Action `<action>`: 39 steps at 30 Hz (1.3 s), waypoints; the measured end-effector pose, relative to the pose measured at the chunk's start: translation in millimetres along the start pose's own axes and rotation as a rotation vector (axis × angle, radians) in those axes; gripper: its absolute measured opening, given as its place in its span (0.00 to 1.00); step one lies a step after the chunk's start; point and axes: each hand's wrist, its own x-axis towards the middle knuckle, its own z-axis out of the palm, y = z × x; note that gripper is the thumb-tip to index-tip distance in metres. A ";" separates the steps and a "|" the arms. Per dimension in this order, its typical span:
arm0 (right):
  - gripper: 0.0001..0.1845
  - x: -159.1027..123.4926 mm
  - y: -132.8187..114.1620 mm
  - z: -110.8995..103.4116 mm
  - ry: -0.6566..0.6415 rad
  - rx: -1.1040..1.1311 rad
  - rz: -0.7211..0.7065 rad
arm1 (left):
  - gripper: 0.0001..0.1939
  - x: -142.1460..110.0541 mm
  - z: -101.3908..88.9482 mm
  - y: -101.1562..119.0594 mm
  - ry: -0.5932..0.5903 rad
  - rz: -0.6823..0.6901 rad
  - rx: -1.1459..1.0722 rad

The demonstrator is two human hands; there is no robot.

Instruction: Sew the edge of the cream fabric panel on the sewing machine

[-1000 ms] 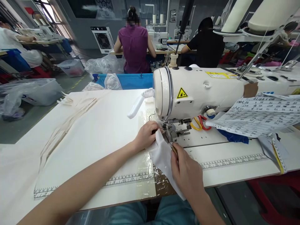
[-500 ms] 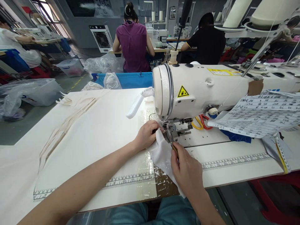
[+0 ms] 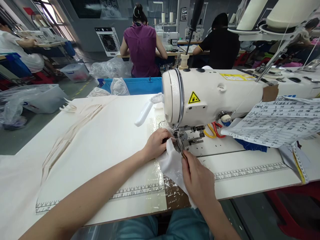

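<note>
My left hand (image 3: pixel 157 144) is closed on the upper left edge of a white cloth piece (image 3: pixel 172 166), close beside the needle area of the white sewing machine (image 3: pixel 210 95). My right hand (image 3: pixel 200 178) grips slim metal tweezers (image 3: pixel 179 146), whose tips point up and left to the cloth by the presser foot. The right hand's side rests over the cloth's right edge. From there the cloth hangs down across a brown taped patch (image 3: pixel 175 196) at the table's front edge. Fingers and machine parts hide the tweezer tips.
Red and yellow-handled scissors (image 3: pixel 213 130) lie behind the needle area. Written sheets (image 3: pixel 280 121) hang at the right above a tape measure (image 3: pixel 300 165). Pale fabric strips (image 3: pixel 72 136) lie on the white table (image 3: pixel 120 133) at left. Co-workers sit farther back.
Both hands keep nearly the same place. The right hand and tweezers have shifted very slightly up and left; the cloth has barely moved.
</note>
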 end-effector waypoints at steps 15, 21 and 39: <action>0.21 -1.6 0.4 -1.8 -0.015 0.005 0.016 | 0.08 1.8 -1.2 0.7 -0.017 -0.039 0.001; 0.21 -0.4 0.0 -0.9 -0.017 0.012 0.014 | 0.08 1.9 0.7 -0.7 -0.006 0.015 0.039; 0.20 -2.3 -2.1 1.8 -0.026 -0.012 0.037 | 0.06 4.8 3.9 6.4 0.010 0.112 0.222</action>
